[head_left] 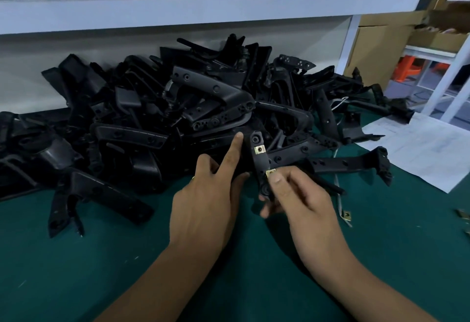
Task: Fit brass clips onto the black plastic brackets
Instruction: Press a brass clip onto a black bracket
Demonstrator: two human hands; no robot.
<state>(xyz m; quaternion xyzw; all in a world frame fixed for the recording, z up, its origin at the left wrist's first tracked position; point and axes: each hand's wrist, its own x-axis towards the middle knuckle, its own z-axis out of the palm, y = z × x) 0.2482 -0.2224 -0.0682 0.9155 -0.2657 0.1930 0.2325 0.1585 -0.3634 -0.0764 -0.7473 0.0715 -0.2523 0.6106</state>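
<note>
— Green matting covers the desk (76, 270), with a white shelf (178, 13) running above its far edge. What holds the parts?

— Nothing with walls. The black plastic brackets lie loose in a pile (152, 108) against the back panel under the shelf, spilling toward the right. Cardboard boxes (381, 41) stand beyond the desk's right end; I cannot tell what is in them.

— And the bracket being worked?

— One bracket (260, 161) stands nearly upright at the pile's near edge. A brass clip (260, 148) already sits near its top. The right hand (300, 202) pinches a second clip (271, 173) against the bracket's lower part, thumb on top, other fingers curled beneath. The left hand (206, 194) steadies the bracket from the left; its index finger (235, 148) points straight up, the rest hidden behind it, so I cannot tell their grip.

— Room to move?

— Open matting in front of both forearms. To the right, a white paper sheet (419, 153) lies by the desk edge, with a loose clip (346, 216) on the matting near the right wrist.
</note>
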